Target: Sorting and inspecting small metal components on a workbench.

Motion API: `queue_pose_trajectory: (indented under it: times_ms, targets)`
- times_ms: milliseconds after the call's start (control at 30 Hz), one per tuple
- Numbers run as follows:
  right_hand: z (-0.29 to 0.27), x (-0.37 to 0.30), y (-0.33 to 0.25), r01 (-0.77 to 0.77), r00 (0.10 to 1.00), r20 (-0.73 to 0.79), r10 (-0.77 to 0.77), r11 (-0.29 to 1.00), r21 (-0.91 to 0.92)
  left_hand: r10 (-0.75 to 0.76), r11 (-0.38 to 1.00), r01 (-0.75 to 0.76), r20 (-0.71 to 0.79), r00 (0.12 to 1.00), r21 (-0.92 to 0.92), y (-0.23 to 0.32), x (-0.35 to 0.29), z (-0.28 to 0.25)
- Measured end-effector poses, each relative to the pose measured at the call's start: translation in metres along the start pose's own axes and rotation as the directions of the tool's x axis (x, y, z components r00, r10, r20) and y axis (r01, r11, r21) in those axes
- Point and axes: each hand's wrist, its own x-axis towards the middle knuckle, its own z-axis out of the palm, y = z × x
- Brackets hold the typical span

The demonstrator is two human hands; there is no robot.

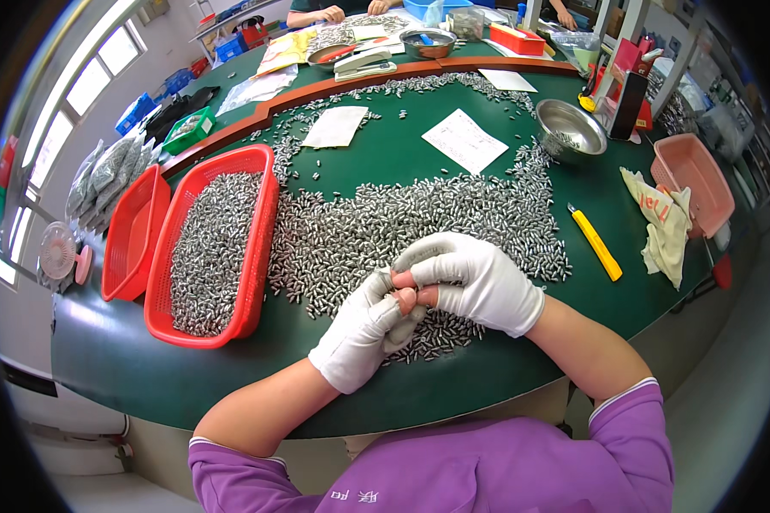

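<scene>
Hands meet above small silvery metal pieces.

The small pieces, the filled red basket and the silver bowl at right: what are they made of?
Small pieces: probably metal, silvery, with bright glints. Filled red basket: likely glossy plastic, with perforated walls. Silver bowl: polished metal, perhaps steel, by its reflections.

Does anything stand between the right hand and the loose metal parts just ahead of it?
Nothing visible does. The right hand is over the loose metal parts; the left hand is beside it, and the yellow cutter lies farther right.
</scene>
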Motion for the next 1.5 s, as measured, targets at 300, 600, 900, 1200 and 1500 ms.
queue_pose_trajectory:
  times_ms: [300,600,900,1200,1500]
  targets:
    - [-0.011,0.0,-0.008,-0.026,0.995,-0.097,-0.007,0.94,-0.34,0.021,0.999,-0.021,-0.001,1.0,-0.03,-0.001,-0.001,0.003]
    - [-0.011,-0.001,0.015,-0.013,0.999,0.016,0.031,0.752,-0.659,0.037,0.999,-0.037,-0.053,0.998,-0.007,-0.001,-0.002,0.006]
    - [-0.011,0.0,0.003,-0.07,0.98,-0.197,-0.042,0.845,-0.529,0.036,0.999,-0.036,-0.017,0.999,-0.006,0.0,-0.002,0.003]
    - [-0.005,-0.002,-0.005,-0.11,0.991,-0.086,0.104,0.992,-0.069,0.025,0.998,-0.026,-0.012,1.0,-0.052,0.002,0.0,0.005]
    - [-0.004,-0.002,-0.003,-0.147,0.988,-0.05,0.145,0.988,-0.039,0.005,1.0,-0.006,-0.023,1.0,-0.03,0.0,0.001,0.006]
